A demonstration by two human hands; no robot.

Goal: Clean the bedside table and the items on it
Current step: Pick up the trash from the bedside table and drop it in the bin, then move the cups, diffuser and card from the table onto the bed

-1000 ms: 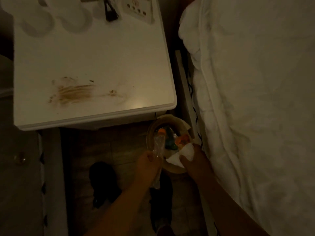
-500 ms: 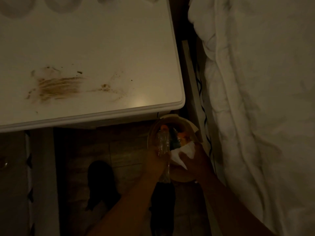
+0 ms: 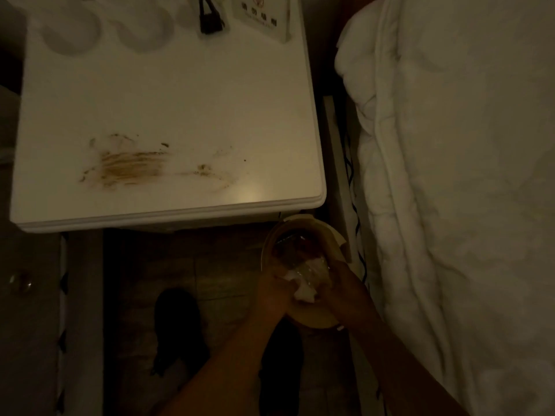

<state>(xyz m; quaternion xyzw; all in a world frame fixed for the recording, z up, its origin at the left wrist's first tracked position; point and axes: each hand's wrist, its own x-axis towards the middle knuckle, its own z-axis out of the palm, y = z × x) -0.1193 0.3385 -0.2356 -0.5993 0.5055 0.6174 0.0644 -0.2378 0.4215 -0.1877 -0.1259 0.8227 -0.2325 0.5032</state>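
The white bedside table (image 3: 168,94) carries a smeared brown stain (image 3: 132,169) near its front edge. Below its front right corner, a round beige bin (image 3: 300,221) stands on the floor with rubbish inside. My left hand (image 3: 274,295) and my right hand (image 3: 345,294) are pressed close together over the bin. Between them are a clear plastic bottle (image 3: 312,269) and a crumpled white tissue (image 3: 304,294). The left hand grips the bottle and the right hand presses the tissue against it. The dim light hides the finger detail.
Two round white items (image 3: 72,34) (image 3: 144,31), a small black object (image 3: 210,19) and a white sign card (image 3: 264,16) sit along the table's back. A white duvet (image 3: 450,175) fills the right side. A dark cable (image 3: 350,175) runs beside the bed. Dark footwear (image 3: 180,325) lies on the floor.
My hands have closed together over the bin, with the tissue now pressed onto the bottle. The bottle has tilted from upright to lying between the hands. The view has tipped back up the table.
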